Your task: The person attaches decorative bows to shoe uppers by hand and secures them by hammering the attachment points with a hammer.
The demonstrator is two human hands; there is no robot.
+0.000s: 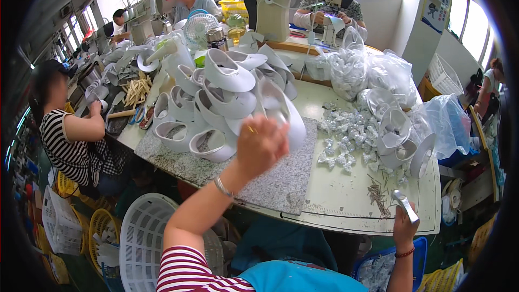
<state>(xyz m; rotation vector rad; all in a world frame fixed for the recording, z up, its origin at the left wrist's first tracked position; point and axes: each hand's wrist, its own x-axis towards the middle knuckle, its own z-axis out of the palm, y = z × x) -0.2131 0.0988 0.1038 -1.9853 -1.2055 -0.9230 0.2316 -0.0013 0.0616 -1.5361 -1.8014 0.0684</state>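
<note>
My left hand [263,146], raised over the grey speckled slab [281,184], has its fingers closed at the edge of a white shoe upper [289,116]. The upper stands tilted beside a heap of similar white shoe uppers [221,73], and the fingertips are partly hidden from this angle. Low at the right table edge, my right hand [404,230] is wrapped round a shiny silver metal tool [404,205] whose exact kind I cannot make out. Next to that tool lies a small scatter of thin brown nails or pins [379,197].
Many silvery bow-shaped ornaments [346,140] spread over the right of the table, near more white uppers [396,130] and plastic bags [351,67]. A sewing machine [270,11] stands behind. A co-worker [73,130] sits at left; a white basket [143,238] is below the front edge.
</note>
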